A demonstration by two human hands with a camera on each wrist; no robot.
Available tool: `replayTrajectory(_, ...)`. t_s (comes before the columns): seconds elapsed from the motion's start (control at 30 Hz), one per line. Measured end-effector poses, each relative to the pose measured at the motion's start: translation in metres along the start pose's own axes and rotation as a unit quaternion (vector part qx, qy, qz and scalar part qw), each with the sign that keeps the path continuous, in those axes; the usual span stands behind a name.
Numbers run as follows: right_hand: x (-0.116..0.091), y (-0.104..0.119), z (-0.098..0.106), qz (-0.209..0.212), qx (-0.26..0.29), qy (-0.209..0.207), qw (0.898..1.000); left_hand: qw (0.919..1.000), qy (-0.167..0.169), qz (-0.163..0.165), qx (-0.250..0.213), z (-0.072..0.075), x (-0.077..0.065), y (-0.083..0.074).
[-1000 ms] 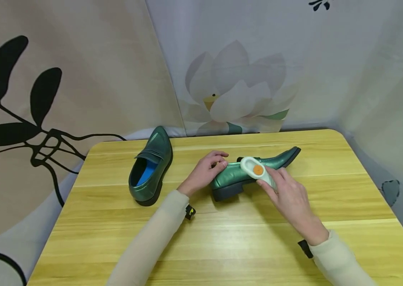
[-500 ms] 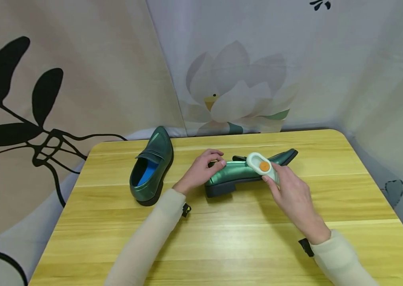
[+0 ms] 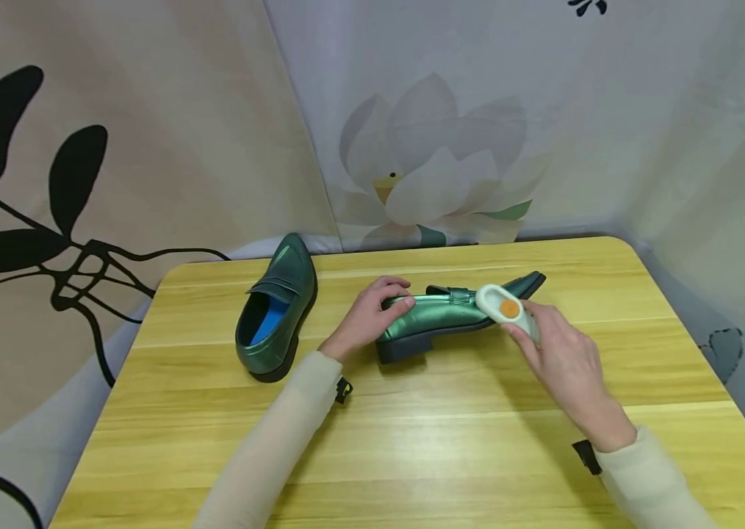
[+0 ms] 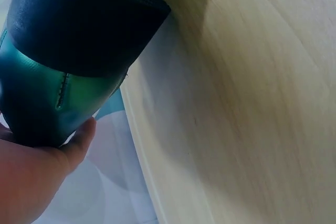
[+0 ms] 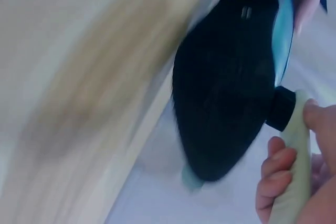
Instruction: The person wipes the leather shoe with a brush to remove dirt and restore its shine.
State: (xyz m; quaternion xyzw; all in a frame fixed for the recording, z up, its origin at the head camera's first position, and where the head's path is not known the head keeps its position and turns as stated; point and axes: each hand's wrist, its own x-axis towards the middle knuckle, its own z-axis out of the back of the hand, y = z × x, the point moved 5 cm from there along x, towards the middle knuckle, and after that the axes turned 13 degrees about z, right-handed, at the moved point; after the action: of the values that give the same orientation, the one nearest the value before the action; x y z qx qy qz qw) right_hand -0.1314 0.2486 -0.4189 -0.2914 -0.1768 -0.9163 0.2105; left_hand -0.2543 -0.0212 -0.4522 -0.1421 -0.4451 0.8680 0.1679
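With its thumb outside the collar, my left hand point(image 3: 369, 314) grips a metallic green loafer point(image 3: 435, 317) by its heel end, holding it tilted above the table with the toe pointing right. In the left wrist view the black heel point(image 4: 84, 22) faces the camera. My right hand point(image 3: 567, 360) grips a pale shoe brush point(image 3: 493, 297) with an orange button point(image 3: 509, 308). Its black head point(image 5: 282, 108) lies against the loafer's side near the front, as the right wrist view shows. That view also shows the dark sole point(image 5: 223, 85).
A matching green loafer point(image 3: 286, 294) with a blue insole stands on the left of the wooden table point(image 3: 412, 455), toe toward the back. Behind the table hangs a printed curtain point(image 3: 465, 110).
My right hand has slid the brush rightward along the loafer's side toward the toe. The held loafer has shifted slightly left and tilted a little, with my left hand still at its heel.
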Motion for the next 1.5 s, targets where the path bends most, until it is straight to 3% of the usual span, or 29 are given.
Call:
replayTrajectory(0.1,-0.002,-0.017,0.01,-0.039,-0.009,-0.003,0.999,1.0,0.001,-0.002,0.002,0.001,-0.002,-0.002)
replayTrajectory(0.17,-0.002,-0.019,0.01,-0.043,-0.005,-0.002,0.999,1.0,0.001,-0.001,0.002,0.001,-0.002,-0.002)
replayTrajectory(0.43,0.007,0.019,-0.011,0.04,0.036,0.013,0.998,1.0,-0.001,-0.003,0.001,0.0,-0.002,-0.003)
replayTrajectory(0.7,0.0,-0.01,0.001,-0.021,0.01,-0.003,1.0,0.9999,-0.008,-0.001,-0.011,0.001,-0.002,-0.004)
replayTrajectory(0.8,0.0,-0.003,-0.003,0.015,0.036,-0.004,0.999,0.9999,-0.007,-0.001,-0.01,0.001,-0.001,-0.004)
replayTrajectory(0.97,0.006,0.034,-0.026,0.122,0.077,0.038,0.989,0.9998,-0.012,0.003,-0.015,-0.001,0.001,-0.002)
replayTrajectory(1.07,0.008,0.046,-0.039,0.143,0.072,0.064,0.985,0.9997,-0.014,0.006,-0.02,0.0,0.002,0.001)
replayTrajectory(1.2,0.004,0.04,-0.037,0.136,0.052,0.061,0.987,0.9995,-0.019,0.011,-0.023,0.002,0.001,0.005)
replayTrajectory(1.33,-0.007,0.016,-0.017,0.117,0.042,0.031,0.992,0.9993,-0.021,0.006,-0.029,0.003,0.0,0.005)
replayTrajectory(1.5,-0.016,-0.012,0.008,0.04,0.029,-0.006,0.999,0.9996,-0.012,-0.006,-0.026,-0.001,0.002,0.003)
